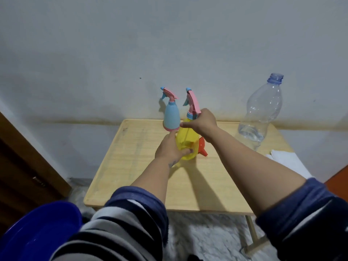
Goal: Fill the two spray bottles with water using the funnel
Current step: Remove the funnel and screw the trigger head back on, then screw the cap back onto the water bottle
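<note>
Yellow translucent plastic spray bottle (pixel 185 143) with a pink trigger head stands near the middle of the pale wooden folding table (pixel 131 159), held between both hands. The left hand (pixel 170 148) wraps the lower body of the bottle, thumb curled against its front and the index finger stretched up along its side. The right hand (pixel 202 122) closes round the neck just under the pink trigger head (pixel 193 102), thumb pointing left across the bottle's shoulder.

Just behind and left of it stands a light blue plastic spray bottle (pixel 171 117) with a matching pink and blue trigger, upright, close to the wall; the left index fingertip reaches up to its base. An orange plastic funnel (pixel 203 146) lies on its side on the table, just beside the yellow bottle on the right, partly hidden by the bottle and the right wrist.

Well to the right, at the table's far corner, a large clear plastic water bottle (pixel 261 112) stands uncapped, with a little water at its bottom. White paper or cloth (pixel 288 161) lies at the right edge. A dark blue plastic basin (pixel 37 227) is cut off at the lower left.

Whether either spray bottle holds water cannot be told. Rolled blue striped sleeves (pixel 135 208) cover the near table edge.
</note>
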The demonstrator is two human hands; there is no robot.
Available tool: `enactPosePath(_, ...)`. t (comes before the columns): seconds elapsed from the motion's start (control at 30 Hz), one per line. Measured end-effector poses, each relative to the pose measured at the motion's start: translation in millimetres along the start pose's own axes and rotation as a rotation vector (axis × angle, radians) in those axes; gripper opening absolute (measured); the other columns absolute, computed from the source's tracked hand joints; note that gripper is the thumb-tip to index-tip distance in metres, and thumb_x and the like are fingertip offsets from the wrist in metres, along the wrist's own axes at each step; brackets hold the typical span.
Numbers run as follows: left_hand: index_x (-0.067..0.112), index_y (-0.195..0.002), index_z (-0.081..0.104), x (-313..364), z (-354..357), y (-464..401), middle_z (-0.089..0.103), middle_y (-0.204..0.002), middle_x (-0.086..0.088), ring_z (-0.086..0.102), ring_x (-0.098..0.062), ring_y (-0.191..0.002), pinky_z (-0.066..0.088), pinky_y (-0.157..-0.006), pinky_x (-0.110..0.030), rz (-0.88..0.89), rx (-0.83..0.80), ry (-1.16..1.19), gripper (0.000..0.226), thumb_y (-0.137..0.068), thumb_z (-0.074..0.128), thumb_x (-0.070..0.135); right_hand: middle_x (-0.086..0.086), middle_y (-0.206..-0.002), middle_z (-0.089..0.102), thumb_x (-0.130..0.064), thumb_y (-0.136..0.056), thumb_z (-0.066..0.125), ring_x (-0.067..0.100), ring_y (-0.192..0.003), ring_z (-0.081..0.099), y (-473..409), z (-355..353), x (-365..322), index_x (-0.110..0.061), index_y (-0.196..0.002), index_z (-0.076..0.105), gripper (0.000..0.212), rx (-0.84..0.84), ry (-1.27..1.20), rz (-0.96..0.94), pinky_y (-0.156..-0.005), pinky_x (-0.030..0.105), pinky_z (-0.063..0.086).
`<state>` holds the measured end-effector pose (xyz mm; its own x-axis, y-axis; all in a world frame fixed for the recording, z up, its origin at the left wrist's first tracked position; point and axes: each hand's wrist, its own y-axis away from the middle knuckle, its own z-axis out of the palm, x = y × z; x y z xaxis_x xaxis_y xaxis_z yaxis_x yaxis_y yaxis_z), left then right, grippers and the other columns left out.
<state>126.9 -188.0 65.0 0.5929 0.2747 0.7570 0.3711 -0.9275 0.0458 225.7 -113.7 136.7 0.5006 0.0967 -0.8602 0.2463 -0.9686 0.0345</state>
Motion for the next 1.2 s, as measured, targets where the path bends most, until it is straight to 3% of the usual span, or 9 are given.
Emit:
enactPosePath(0.13, 0.024, -0.14, 0.039, 13, 12, -50, 0.055, -0.134, -0.001, 0.053, -0.024, -0.121, 0.046, -0.099, -0.039, 0.031, 0.045, 0.107, 0.08, -0.073, 0.083, 0.029, 0.005, -0.092, 0.062, -0.019, -0.064, 0.086, 0.019, -0.082, 0.057, -48, -16, -3, -0.007, -0.106, 0.062, 0.05, 0.023, -0.056, -0.062, -0.061, 0.025, 0.043)
enactPosePath(0.23, 0.023, -0.136, 0.044, 30, 24, -92, 0.057, -0.129, -0.002, 0.055, -0.024, -0.118, 0.047, -0.097, -0.039, 0.028, 0.106, 0.126, 0.074, -0.073, 0.083, 0.026, 0.006, -0.102, 0.063, -0.016, -0.069, 0.084, 0.02, -0.09, 0.059, -84, -22, -1, -0.008, -0.115, 0.061, 0.053, 0.088, -0.102, -0.076, -0.077, 0.029, 0.048)
enactPosePath(0.37, 0.019, -0.135, 0.048, 37, 48, -143, 0.059, -0.126, -0.003, 0.055, -0.024, -0.115, 0.041, -0.086, -0.028, -0.01, 0.126, 0.113, 0.071, -0.073, 0.083, 0.023, 0.006, -0.127, 0.061, -0.019, -0.078, 0.077, 0.022, -0.115, 0.057, -133, -16, 19, -0.011, -0.131, 0.053, 0.059, 0.153, -0.085, -0.048, -0.095, 0.03, 0.043)
enactPosePath(0.6, 0.022, -0.125, 0.052, 22, 95, -196, 0.064, -0.112, 0.002, 0.062, -0.022, -0.101, 0.052, -0.083, -0.038, -0.07, 0.176, 0.157, 0.054, -0.077, 0.077, 0.025, 0.008, -0.126, 0.058, -0.026, -0.079, 0.075, 0.022, -0.114, 0.057, -188, 5, 58, -0.016, -0.127, 0.056, 0.052, 0.192, -0.064, 0.015, -0.084, 0.025, 0.04)
enactPosePath(0.7, 0.023, -0.124, 0.052, 14, 105, -209, 0.065, -0.113, 0.002, 0.063, -0.023, -0.101, 0.054, -0.086, -0.044, -0.08, 0.194, 0.159, 0.049, -0.08, 0.074, 0.026, 0.008, -0.124, 0.059, -0.024, -0.082, 0.073, 0.023, -0.113, 0.056, -197, 12, 70, -0.015, -0.129, 0.054, 0.052, 0.182, -0.096, 0.016, -0.091, 0.029, 0.044)
enactPosePath(0.93, 0.028, -0.134, 0.045, 4, 114, -215, 0.06, -0.122, 0.004, 0.06, -0.02, -0.11, 0.052, -0.094, -0.042, -0.074, 0.208, 0.153, 0.05, -0.089, 0.066, 0.019, 0.006, -0.127, 0.055, -0.019, -0.085, 0.068, 0.02, -0.116, 0.054, -204, 21, 78, -0.016, -0.131, 0.052, 0.049, 0.158, -0.143, -0.018, -0.099, 0.031, 0.044)
enactPosePath(1.13, 0.023, -0.151, 0.027, 2, 104, -209, 0.048, -0.143, -0.003, 0.047, -0.025, -0.131, 0.041, -0.108, -0.039, -0.086, 0.087, 0.053, 0.07, -0.091, 0.062, 0.012, 0.007, -0.132, 0.051, -0.019, -0.086, 0.067, 0.021, -0.122, 0.05, -198, 20, 81, -0.016, -0.135, 0.049, 0.053, 0.145, -0.142, -0.018, -0.096, 0.023, 0.036)
enactPosePath(1.2, 0.018, -0.15, 0.028, 5, 96, -204, 0.049, -0.142, -0.006, 0.047, -0.027, -0.131, 0.04, -0.104, -0.035, -0.105, 0.061, 0.02, 0.067, -0.091, 0.061, 0.013, 0.007, -0.138, 0.049, -0.02, -0.086, 0.068, 0.021, -0.128, 0.046, -193, 16, 78, -0.016, -0.14, 0.044, 0.06, 0.121, -0.136, -0.007, -0.101, 0.025, 0.035)
